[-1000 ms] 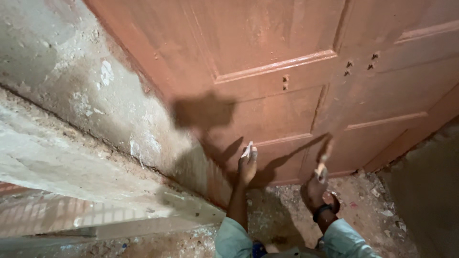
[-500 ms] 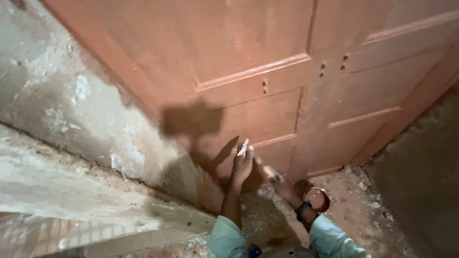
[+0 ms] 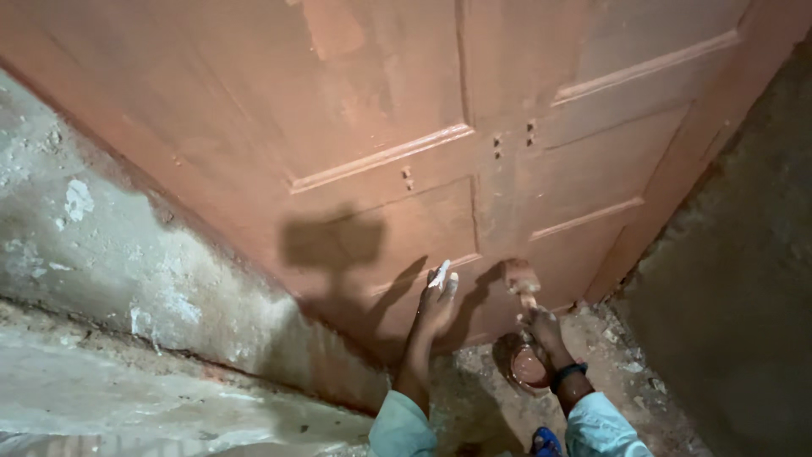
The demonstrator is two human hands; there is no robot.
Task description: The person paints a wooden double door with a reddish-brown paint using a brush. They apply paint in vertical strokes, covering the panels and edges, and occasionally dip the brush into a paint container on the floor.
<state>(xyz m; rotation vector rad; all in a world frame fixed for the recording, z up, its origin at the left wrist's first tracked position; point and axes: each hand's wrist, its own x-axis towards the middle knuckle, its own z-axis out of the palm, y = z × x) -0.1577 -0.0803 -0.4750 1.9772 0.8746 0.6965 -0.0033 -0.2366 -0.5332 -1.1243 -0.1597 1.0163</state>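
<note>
Left hand [image 3: 436, 300] pinches a small white object [image 3: 441, 273] against the reddish-brown door [image 3: 381, 110]. Right hand [image 3: 544, 326] grips a paintbrush [image 3: 522, 281], bristles touching the door's lower panel, above a paint container [image 3: 529, 368] on the floor.

Quick count of what's here: two hands, a left hand [image 3: 437, 303] and a right hand [image 3: 546, 328]. One paintbrush [image 3: 523, 282], one small bowl of reddish paint [image 3: 529, 366], and one little white scrap [image 3: 440, 273] pinched in the left fingers, can't tell what it is. One big reddish-brown door [image 3: 406, 127] made of two leaves. One dark wristband [image 3: 567, 373], two light sleeves [image 3: 401, 427], and one blue sandal [image 3: 545, 441] poking in at the bottom.
</note>
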